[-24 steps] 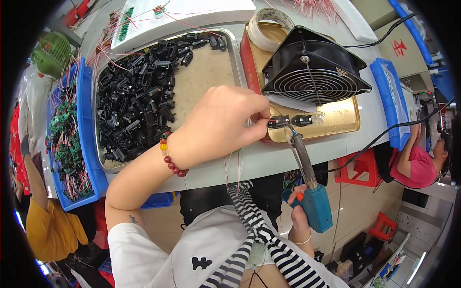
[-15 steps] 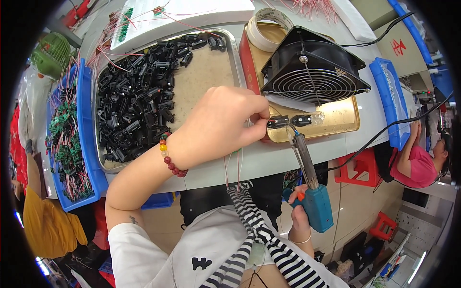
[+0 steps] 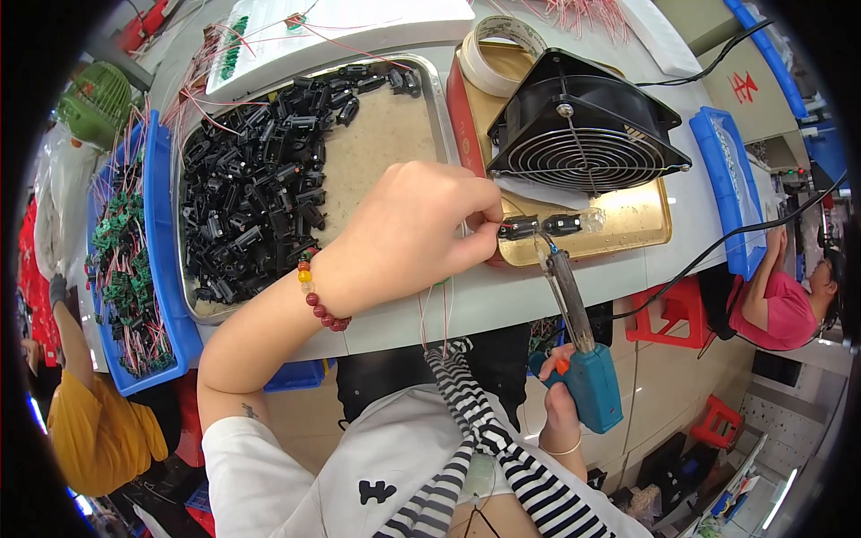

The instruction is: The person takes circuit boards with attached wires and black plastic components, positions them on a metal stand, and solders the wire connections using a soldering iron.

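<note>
My left hand [image 3: 439,220] reaches across from the left with thumb and forefinger pinched on a thin wire, its end against a small black plastic housing [image 3: 518,228]. A second black housing [image 3: 563,224] lies just right of it on the gold tin lid [image 3: 632,220]. My right hand [image 3: 560,412] is wrapped round the teal handle of a soldering gun [image 3: 596,386], whose tip points up and touches or nearly touches the first housing. Thin red and white wires [image 3: 435,314] hang below my left hand; what else the palm covers is hidden.
A black fan [image 3: 587,121] with a wire grille stands on the tin behind the housings, beside a tape roll [image 3: 484,67]. A metal tray [image 3: 439,117] of black housings and a blue bin [image 3: 184,332] of wired green boards lie left. Other people sit on both sides.
My hands, the soldering gun and the housings look unmoved. At the left edge, the person in yellow has shifted an arm.
</note>
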Motion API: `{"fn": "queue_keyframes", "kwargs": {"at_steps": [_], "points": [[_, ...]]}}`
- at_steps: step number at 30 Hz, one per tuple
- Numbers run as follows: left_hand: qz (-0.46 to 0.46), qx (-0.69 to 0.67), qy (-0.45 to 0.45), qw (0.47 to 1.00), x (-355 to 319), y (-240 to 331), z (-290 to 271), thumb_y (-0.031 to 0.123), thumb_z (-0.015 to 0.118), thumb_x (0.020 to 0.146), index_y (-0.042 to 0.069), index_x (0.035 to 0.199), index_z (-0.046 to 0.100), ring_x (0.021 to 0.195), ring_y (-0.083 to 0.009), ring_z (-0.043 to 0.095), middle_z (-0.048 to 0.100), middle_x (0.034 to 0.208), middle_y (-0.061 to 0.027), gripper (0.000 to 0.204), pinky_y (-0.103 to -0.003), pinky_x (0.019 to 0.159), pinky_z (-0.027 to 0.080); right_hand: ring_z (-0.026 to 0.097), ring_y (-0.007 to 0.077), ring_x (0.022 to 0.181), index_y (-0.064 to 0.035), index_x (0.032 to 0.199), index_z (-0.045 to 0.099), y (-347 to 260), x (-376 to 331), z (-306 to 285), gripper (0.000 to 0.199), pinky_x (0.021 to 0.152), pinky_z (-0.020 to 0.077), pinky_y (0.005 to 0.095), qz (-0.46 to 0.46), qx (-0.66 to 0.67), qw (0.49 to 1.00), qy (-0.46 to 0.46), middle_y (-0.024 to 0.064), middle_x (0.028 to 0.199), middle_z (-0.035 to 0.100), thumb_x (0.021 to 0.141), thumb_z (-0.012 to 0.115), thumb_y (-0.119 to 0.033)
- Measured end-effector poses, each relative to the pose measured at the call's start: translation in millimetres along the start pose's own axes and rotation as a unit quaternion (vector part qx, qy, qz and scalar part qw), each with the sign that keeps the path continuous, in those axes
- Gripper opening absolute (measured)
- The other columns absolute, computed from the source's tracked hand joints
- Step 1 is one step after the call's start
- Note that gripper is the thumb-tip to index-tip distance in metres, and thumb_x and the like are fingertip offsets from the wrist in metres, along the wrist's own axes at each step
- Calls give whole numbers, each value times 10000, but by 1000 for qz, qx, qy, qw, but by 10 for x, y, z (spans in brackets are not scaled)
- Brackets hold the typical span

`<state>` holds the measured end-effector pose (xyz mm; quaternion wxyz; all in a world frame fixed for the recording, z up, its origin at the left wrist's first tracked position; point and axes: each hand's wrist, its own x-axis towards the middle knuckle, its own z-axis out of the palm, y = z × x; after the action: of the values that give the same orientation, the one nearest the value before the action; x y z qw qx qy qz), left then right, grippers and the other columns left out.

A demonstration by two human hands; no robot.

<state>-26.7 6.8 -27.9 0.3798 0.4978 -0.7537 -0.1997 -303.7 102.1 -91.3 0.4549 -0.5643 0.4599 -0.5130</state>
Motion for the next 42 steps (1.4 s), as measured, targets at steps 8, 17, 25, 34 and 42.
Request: {"fn": "queue_keyframes", "kwargs": {"at_steps": [8,17,25,34,42], "points": [[-6,-1,3,1000,-19,4,-39,65,675,715,21,741,653,587,-192,637,637,665,-92,56,-290,548,508,598,173,615,70,976,627,-5,-17,-11,453,570,465,260,-3,-4,1000,-7,130,869,590,751,728,-310],[-145,-101,-39,983,51,-197,-242,202,696,846,-3,960,603,676,-108,594,624,711,-10,252,-259,626,458,594,169,616,69,977,627,1,-6,-66,427,568,461,257,-8,16,1000,6,120,858,584,760,726,-285],[-142,-106,-161,971,127,79,-416,218,742,810,18,724,503,549,-71,289,352,573,3,323,-252,479,255,583,160,618,60,991,625,26,39,-186,440,567,455,250,-22,31,999,14,100,823,587,762,734,-301],[5,209,-104,972,46,505,-390,249,659,849,48,857,564,641,-318,585,573,670,-124,223,-400,545,449,531,177,754,30,1187,511,189,-45,-437,470,695,419,285,-20,109,994,2,138,1122,513,802,609,-223],[-1,99,-88,991,169,511,-266,192,641,876,19,883,523,612,-349,585,590,659,-155,210,-411,535,444,530,177,746,28,1166,511,163,66,-390,459,688,418,283,-28,111,993,-13,143,1103,509,791,604,-219]]}}
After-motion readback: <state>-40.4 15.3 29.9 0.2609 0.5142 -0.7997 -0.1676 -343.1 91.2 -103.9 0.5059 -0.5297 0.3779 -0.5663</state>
